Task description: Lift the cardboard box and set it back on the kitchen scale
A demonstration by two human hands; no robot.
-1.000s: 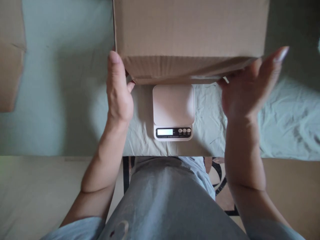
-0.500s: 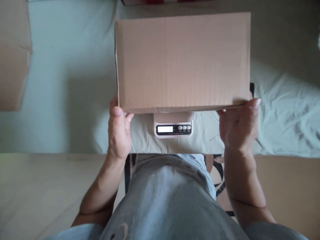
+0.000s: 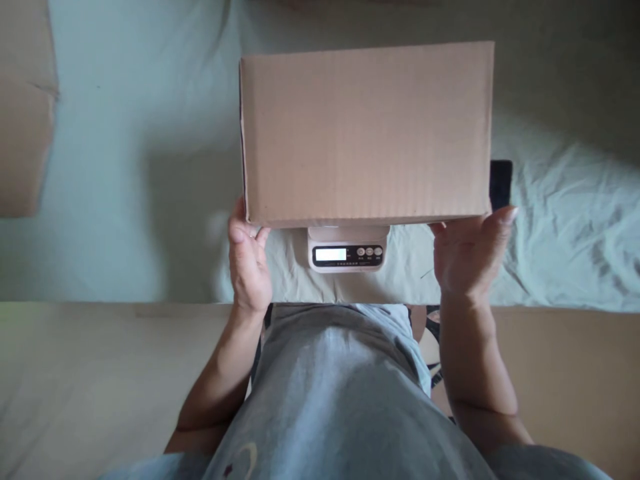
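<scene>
A plain brown cardboard box (image 3: pixel 367 133) fills the middle of the head view, held level by both hands. My left hand (image 3: pixel 250 263) grips its near left corner, with the fingers partly hidden beneath. At the near right corner, my right hand (image 3: pixel 465 257) supports the box from below, its thumb sticking out to the side. Under the box's near edge shows a white digital kitchen scale (image 3: pixel 347 257) with a lit display and several round buttons. The box hides the rest of the scale, and I cannot tell whether the two touch.
A pale green cloth (image 3: pixel 100 167) covers the table. Part of another cardboard piece (image 3: pixel 25 133) lies at the far left. A dark flat object (image 3: pixel 501 183) pokes out beyond the box's right side. The table's front edge runs close to my body.
The box appears slightly smaller and lower over the scale, its left side shifted right. Both hands moved with it, the left one rightward. More of the dark object shows at right.
</scene>
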